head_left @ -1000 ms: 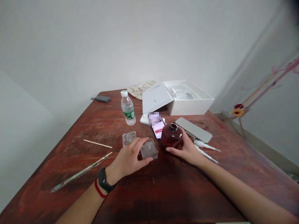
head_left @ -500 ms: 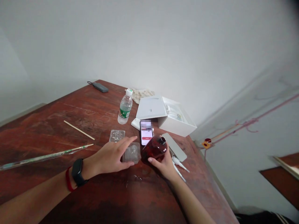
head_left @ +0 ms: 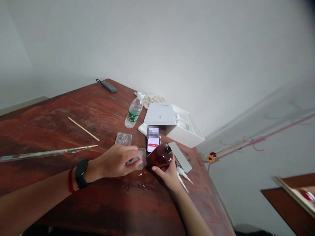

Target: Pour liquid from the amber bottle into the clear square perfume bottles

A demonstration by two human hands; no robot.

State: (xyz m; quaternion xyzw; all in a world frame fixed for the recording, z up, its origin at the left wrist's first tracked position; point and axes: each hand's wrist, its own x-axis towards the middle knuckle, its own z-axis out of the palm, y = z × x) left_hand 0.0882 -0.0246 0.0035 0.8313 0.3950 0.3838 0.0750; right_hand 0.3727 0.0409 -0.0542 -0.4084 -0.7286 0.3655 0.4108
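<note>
My right hand (head_left: 169,177) is wrapped round a dark reddish-brown bottle (head_left: 160,158), which leans over with its uncapped mouth away from me to the right. My left hand (head_left: 120,160) has its fingers curled with thumb and fingertips close together; whether anything is between them is hidden. Behind those fingers sits a small clear plastic container (head_left: 142,157), partly covered by the hand. A second clear plastic piece (head_left: 123,139) with moulded shapes lies just beyond. Water drops (head_left: 140,180) wet the wood in front of the container.
A phone (head_left: 153,141) with its screen lit leans against a white box (head_left: 184,134). A water bottle (head_left: 134,111) stands behind. White pointed tools (head_left: 184,175) lie right of the bottle. A thin stick (head_left: 83,128) and a wrapped stick (head_left: 49,153) lie left on the table (head_left: 103,203).
My left hand's spread fingers have curled in beside the clear container. The wet patch in front looks larger. My right hand keeps its hold on the brown bottle; the view has shifted slightly.
</note>
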